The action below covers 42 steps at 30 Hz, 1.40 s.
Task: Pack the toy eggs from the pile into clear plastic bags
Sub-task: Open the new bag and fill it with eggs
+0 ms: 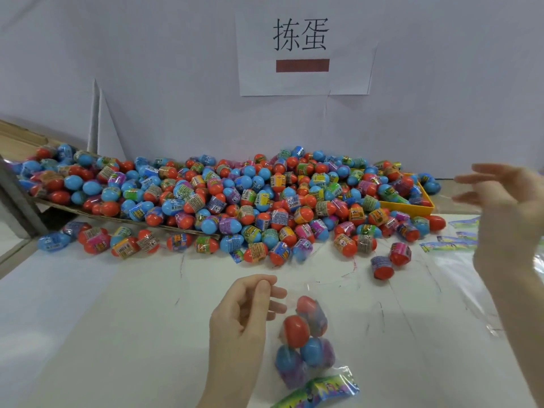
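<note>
A big pile of red and blue toy eggs [235, 198] in printed wrappers stretches across the back of the white table [103, 319]. At the front centre my left hand [244, 316] pinches the top edge of a clear plastic bag [306, 346] between thumb and fingers. The bag hangs with several eggs inside and a colourful printed header at its bottom. My right hand [503, 207] is raised at the right, blurred, fingers spread and holding nothing. Two loose eggs [391, 260] lie apart from the pile near the right.
A yellow tray [424, 206] sits under the pile's right end. A brown cardboard sheet [23, 139] slopes under the pile's left end. Empty clear bags with printed headers [453, 245] lie at the right. A white paper sign [303, 54] hangs on the grey wall.
</note>
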{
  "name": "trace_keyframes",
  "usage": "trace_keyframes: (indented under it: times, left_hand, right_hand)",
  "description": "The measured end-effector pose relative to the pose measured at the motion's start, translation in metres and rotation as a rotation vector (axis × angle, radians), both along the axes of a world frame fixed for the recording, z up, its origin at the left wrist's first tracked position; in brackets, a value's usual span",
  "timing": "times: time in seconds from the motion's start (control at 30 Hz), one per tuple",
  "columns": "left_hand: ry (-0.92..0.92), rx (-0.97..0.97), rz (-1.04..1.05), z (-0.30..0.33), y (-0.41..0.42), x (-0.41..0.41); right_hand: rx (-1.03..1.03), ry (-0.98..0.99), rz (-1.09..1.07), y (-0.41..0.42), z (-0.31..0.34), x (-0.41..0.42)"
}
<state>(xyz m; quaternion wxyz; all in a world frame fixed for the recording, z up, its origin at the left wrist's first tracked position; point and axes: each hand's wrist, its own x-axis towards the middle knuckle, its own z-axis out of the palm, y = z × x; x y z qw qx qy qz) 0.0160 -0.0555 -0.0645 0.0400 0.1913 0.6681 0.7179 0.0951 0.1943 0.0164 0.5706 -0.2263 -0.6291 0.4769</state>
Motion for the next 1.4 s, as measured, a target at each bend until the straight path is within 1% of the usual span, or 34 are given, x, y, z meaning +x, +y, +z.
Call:
trace_keyframes:
  times: [0.03, 0.07, 0.1, 0.2, 0.23, 0.3, 0.37, 0.43, 0.57, 0.67, 0.73, 0.9, 1.03, 1.17, 1.27, 1.4]
  left_hand:
    - [-0.002, 0.017, -0.015, 0.001, 0.0, -0.001]
    - [-0.014, 0.038, -0.034, 0.003, 0.0, -0.002]
    - [-0.037, 0.061, -0.057, 0.004, 0.001, -0.004]
    - [-0.183, 0.119, -0.139, 0.006, 0.002, -0.008]
    - [-0.228, 0.138, -0.165, 0.006, 0.003, -0.01]
    - [-0.295, 0.16, -0.2, 0.007, 0.004, -0.014]
    - [-0.337, 0.167, -0.206, 0.007, 0.006, -0.019]
    - [-0.361, 0.173, -0.189, 0.007, 0.007, -0.023]
    - [-0.388, 0.198, -0.167, 0.004, 0.007, -0.026]
    - [-0.376, 0.188, -0.183, 0.002, 0.006, -0.024]
    - [-0.372, 0.155, -0.206, -0.002, 0.004, -0.024]
    - [-0.358, -0.038, -0.254, -0.007, -0.001, -0.024]
    - [-0.348, -0.045, -0.197, -0.008, -0.002, -0.025]
    - [-0.394, -0.016, -0.104, -0.01, -0.002, -0.024]
    - [-0.38, -0.021, -0.094, -0.012, -0.001, -0.02]
    - [-0.345, -0.057, -0.148, -0.013, 0.0, -0.017]
  right_hand:
    - [0.086, -0.028, 0.06, -0.014, -0.006, -0.004]
    - [0.12, -0.08, 0.171, -0.028, -0.013, -0.01]
    - [0.111, -0.16, 0.316, -0.041, -0.023, -0.015]
    - [-0.064, -0.566, 0.748, -0.061, -0.051, -0.027]
    - [-0.136, -0.637, 0.859, -0.064, -0.059, -0.031]
    - [-0.232, -0.677, 1.017, -0.067, -0.073, -0.033]
    - [-0.289, -0.615, 1.096, -0.069, -0.081, -0.031]
    - [-0.31, -0.558, 1.077, -0.07, -0.083, -0.03]
    - [-0.32, -0.498, 0.965, -0.07, -0.083, -0.028]
    - [-0.296, -0.476, 0.914, -0.074, -0.081, -0.026]
    - [-0.284, -0.461, 0.883, -0.076, -0.082, -0.026]
    - [-0.275, -0.456, 0.862, -0.084, -0.081, -0.022]
    - [-0.226, -0.509, 0.844, -0.091, -0.08, -0.02]
    - [-0.187, -0.435, 0.755, -0.096, -0.081, -0.018]
    - [-0.23, -0.39, 0.721, -0.097, -0.085, -0.018]
    - [-0.415, -0.446, 0.821, -0.099, -0.085, -0.017]
